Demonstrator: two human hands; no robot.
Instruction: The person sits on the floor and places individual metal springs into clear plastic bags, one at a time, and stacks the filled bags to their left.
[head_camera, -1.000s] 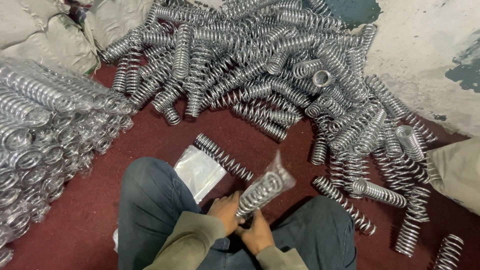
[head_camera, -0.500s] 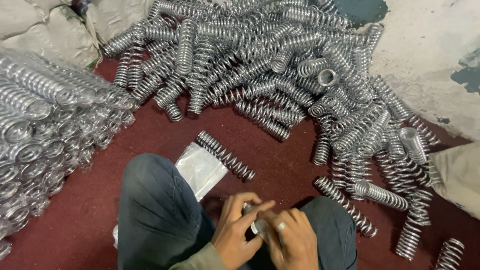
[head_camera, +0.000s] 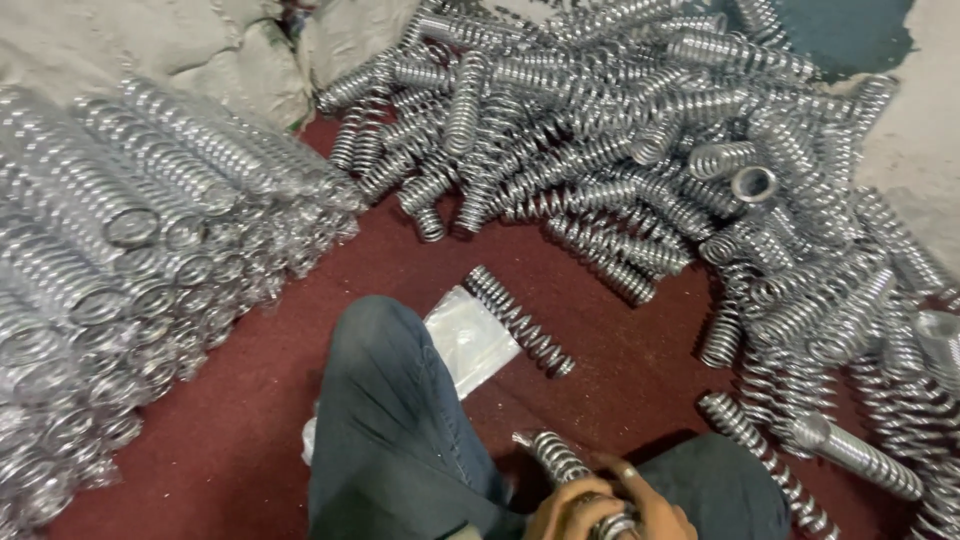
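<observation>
Both hands, left (head_camera: 560, 512) and right (head_camera: 650, 505), close their grip on a shiny coiled steel spring (head_camera: 565, 470) between the knees, over the dark red floor (head_camera: 250, 440). A clear plastic sleeve (head_camera: 470, 335) lies beside the left knee.

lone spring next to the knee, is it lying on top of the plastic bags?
No, the lone spring lies on the red floor beside the plastic bags, along their edge.

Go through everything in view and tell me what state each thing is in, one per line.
Shiny metal coil spring: held in both hands, partly inside a clear sleeve.
Left hand: closed on that spring.
Right hand: closed on it.
Lone coil spring: lying loose on red floor.
Clear plastic bags: flat.
Wrapped springs: stacked.
</observation>
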